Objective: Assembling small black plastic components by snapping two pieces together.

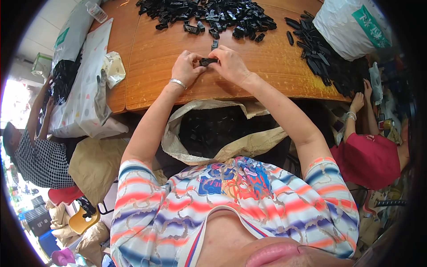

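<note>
Over the near part of the wooden table (167, 82), my two hands meet around a small black plastic part (207, 62). My left hand (187, 67), a silvery bracelet at its wrist, pinches the part's left end. From the other side, my right hand (229, 63) grips the right end between thumb and fingers. The fingers cover both ends, so the part's full shape is hidden. Just beyond my right fingers lies a loose black plastic piece (215, 44). Farther off spreads a large heap of similar black pieces (213, 18).
An open sack (173, 144) holding black pieces sits below the table edge, under my forearms. Long black parts (318, 62) lie at the right beside a white bag (340, 31). Co-workers sit at left (42, 160) and right (369, 160). A clear pouch (114, 69) rests at the left.
</note>
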The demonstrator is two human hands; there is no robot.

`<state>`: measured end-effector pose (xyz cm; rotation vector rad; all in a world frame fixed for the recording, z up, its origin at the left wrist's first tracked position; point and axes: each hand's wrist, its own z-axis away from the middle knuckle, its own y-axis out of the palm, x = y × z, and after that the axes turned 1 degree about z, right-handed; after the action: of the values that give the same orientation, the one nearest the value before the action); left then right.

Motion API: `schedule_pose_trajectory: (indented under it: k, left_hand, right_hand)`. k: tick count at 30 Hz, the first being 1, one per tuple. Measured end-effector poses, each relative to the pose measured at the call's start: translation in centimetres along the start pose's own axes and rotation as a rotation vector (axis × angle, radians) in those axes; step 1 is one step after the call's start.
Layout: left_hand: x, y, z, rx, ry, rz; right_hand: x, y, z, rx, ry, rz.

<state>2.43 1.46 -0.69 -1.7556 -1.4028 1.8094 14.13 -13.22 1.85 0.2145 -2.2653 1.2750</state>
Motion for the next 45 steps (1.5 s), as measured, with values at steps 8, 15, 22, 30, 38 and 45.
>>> schedule_pose_trajectory:
  k: [8, 15, 22, 30, 38, 45]
  left_hand:
    - [-0.2, -0.3, 0.1, 0.019, 0.018, -0.008]
    - [0.4, -0.4, -0.2, 0.165, -0.097, 0.383]
    - [0.5, 0.0, -1.4, 0.209, -0.207, 0.243]
    - [2.4, 0.0, -0.4, 0.145, -0.231, 0.636]
    - [-1.0, 1.1, -4.1, -0.015, 0.163, -0.04]
    - [-1.9, 0.7, -6.4, 0.091, 0.412, -0.363]
  right_hand:
    - [-0.9, 0.3, -1.4, 0.151, -0.045, 0.106]
    - [-0.8, -0.1, -0.9, 0.233, -0.028, 0.165]
    - [-0.4, 1.1, 0.6, 0.074, -0.076, 0.143]
    - [2.8, -1.1, 5.2, 0.112, -0.034, -0.008]
    - [5.6, -1.9, 8.7, 0.318, -0.104, -0.168]
    - [-7.5, -4.3, -0.4, -0.131, 0.158, 0.192]
